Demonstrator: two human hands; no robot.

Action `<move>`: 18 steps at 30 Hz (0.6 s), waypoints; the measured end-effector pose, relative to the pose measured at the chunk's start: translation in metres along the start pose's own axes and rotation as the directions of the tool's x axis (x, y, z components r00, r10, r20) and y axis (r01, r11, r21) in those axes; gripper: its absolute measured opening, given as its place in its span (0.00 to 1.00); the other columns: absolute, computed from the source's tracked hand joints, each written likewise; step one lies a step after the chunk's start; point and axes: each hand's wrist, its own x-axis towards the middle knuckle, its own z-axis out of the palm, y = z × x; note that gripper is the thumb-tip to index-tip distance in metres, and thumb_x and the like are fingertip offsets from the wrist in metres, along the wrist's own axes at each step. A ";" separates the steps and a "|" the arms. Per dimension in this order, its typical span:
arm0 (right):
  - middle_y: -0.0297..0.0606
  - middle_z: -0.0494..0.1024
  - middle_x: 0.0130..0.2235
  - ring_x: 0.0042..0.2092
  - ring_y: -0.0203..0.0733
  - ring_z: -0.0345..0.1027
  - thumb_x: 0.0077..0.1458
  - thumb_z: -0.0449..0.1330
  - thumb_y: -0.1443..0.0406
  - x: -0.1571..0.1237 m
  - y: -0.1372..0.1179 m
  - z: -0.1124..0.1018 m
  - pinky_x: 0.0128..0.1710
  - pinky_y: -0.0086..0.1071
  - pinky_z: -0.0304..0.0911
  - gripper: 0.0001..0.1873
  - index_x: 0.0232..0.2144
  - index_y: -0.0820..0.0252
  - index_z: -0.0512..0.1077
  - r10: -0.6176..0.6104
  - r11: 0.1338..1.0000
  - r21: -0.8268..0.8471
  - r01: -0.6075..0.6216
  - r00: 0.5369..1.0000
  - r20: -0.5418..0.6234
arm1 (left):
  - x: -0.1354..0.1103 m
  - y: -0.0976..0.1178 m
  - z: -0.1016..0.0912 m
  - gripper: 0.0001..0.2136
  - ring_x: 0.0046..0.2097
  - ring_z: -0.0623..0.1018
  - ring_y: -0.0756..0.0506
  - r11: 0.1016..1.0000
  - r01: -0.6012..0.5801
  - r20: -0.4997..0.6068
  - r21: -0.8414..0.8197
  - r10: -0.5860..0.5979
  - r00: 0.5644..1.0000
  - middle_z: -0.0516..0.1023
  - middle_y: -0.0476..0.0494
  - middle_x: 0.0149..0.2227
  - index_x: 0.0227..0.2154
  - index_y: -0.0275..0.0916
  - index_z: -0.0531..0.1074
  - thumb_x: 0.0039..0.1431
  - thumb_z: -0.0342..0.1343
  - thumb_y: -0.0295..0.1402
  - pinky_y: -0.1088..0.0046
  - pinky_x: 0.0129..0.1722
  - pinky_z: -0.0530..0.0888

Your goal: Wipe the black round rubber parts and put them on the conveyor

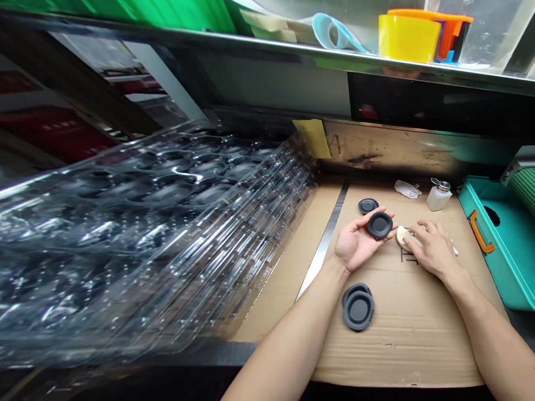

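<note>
Left hand (357, 242): palm up, partly open, fingers curled beneath a dark rubber disc (379, 225), disc carried near the fingertips, above the middle of the cardboard (409, 345). Judged light, flexible and slightly tacky, not fragile; best hold at the raised rim, between thumb and fingers, clear of the recessed face. Right hand (432, 250): fingers spread over a cream pad (403, 236), firm grip or mere contact impossible to tell. Two stacked discs (358, 309) on the near side; one single disc (368, 206) just beyond the left hand. Toward the far right: pump bottle (438, 196), crumpled wipe (407, 189). Just right of the right hand, a swab (454, 248); farther right, a teal bin (497, 239). Left of the steel strip (324, 245): stacked clear trays (146, 239), a bulky obstruction to any leftward reach.
</note>
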 end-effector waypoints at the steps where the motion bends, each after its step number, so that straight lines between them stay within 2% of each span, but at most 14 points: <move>1: 0.47 0.72 0.59 0.56 0.58 0.64 0.65 0.55 0.52 -0.001 0.005 -0.002 0.52 0.50 0.61 0.20 0.53 0.49 0.75 0.041 0.997 -0.059 -0.042 0.999 -0.024 | 0.001 0.000 0.000 0.19 0.56 0.78 0.33 1.000 -0.004 -0.011 -0.008 0.004 1.000 0.76 0.30 0.57 0.55 0.34 0.73 0.63 0.51 0.31 0.56 0.47 0.78; 3: 0.51 0.74 0.57 0.54 0.60 0.66 0.63 0.57 0.54 -0.003 0.021 -0.006 0.49 0.50 0.62 0.20 0.54 0.51 0.75 0.128 0.979 -0.160 -0.128 0.992 -0.015 | 0.004 0.002 -0.001 0.19 0.54 0.79 0.33 1.000 -0.012 -0.034 -0.027 0.011 0.999 0.77 0.30 0.56 0.54 0.35 0.73 0.63 0.51 0.31 0.58 0.46 0.79; 5: 0.52 0.78 0.50 0.48 0.58 0.70 0.62 0.56 0.58 -0.007 0.038 -0.007 0.45 0.46 0.63 0.17 0.51 0.54 0.76 0.188 0.966 -0.188 -0.175 0.981 0.052 | 0.006 0.003 -0.003 0.18 0.53 0.80 0.34 0.999 -0.010 -0.052 -0.053 0.007 0.999 0.77 0.30 0.54 0.54 0.35 0.73 0.63 0.51 0.31 0.59 0.45 0.79; 7: 0.49 0.80 0.45 0.44 0.53 0.73 0.63 0.53 0.62 -0.007 0.051 -0.008 0.42 0.42 0.64 0.16 0.48 0.56 0.76 0.204 0.973 -0.125 -0.194 0.976 0.075 | 0.008 0.004 -0.005 0.18 0.51 0.81 0.36 0.996 -0.009 -0.070 -0.084 0.003 0.998 0.78 0.30 0.53 0.54 0.35 0.72 0.62 0.51 0.31 0.60 0.45 0.79; 9: 0.47 0.81 0.44 0.43 0.51 0.75 0.64 0.51 0.62 0.000 0.054 -0.010 0.41 0.39 0.64 0.16 0.49 0.57 0.75 0.200 0.980 -0.003 -0.200 0.980 0.016 | 0.012 0.002 -0.009 0.17 0.48 0.82 0.37 0.994 -0.015 -0.105 -0.107 0.004 0.995 0.78 0.28 0.52 0.52 0.34 0.72 0.62 0.52 0.31 0.62 0.43 0.79; 11: 0.45 0.81 0.44 0.42 0.49 0.75 0.64 0.53 0.59 0.017 0.042 -0.013 0.40 0.37 0.65 0.17 0.50 0.59 0.73 0.192 0.976 0.116 -0.185 0.980 -0.052 | 0.016 -0.002 -0.013 0.15 0.44 0.82 0.38 0.994 -0.035 -0.164 -0.099 0.019 0.986 0.79 0.28 0.48 0.49 0.33 0.72 0.62 0.51 0.32 0.64 0.38 0.79; 13: 0.43 0.81 0.43 0.41 0.47 0.75 0.63 0.54 0.58 0.043 0.021 -0.016 0.39 0.35 0.65 0.17 0.49 0.60 0.73 0.126 0.976 0.186 -0.112 0.990 -0.068 | 0.021 -0.007 -0.017 0.13 0.39 0.83 0.40 0.993 -0.090 -0.246 -0.074 0.069 0.967 0.80 0.32 0.43 0.47 0.33 0.71 0.62 0.51 0.33 0.67 0.33 0.77; 16: 0.42 0.81 0.42 0.42 0.44 0.74 0.62 0.55 0.62 0.089 -0.014 -0.023 0.43 0.33 0.64 0.13 0.45 0.59 0.76 -0.040 0.989 0.141 0.045 0.999 -0.037 | 0.027 -0.011 -0.022 0.11 0.34 0.81 0.44 0.969 -0.242 -0.367 -0.046 0.209 0.907 0.79 0.39 0.38 0.44 0.35 0.71 0.64 0.51 0.34 0.71 0.31 0.75; 18: 0.43 0.81 0.42 0.43 0.43 0.73 0.62 0.55 0.64 0.115 -0.025 -0.031 0.44 0.33 0.63 0.14 0.45 0.60 0.78 -0.055 0.996 0.063 0.058 0.997 -0.047 | 0.029 -0.012 -0.024 0.10 0.33 0.81 0.46 0.951 -0.306 -0.401 -0.041 0.265 0.877 0.79 0.41 0.37 0.43 0.35 0.71 0.65 0.51 0.36 0.72 0.32 0.75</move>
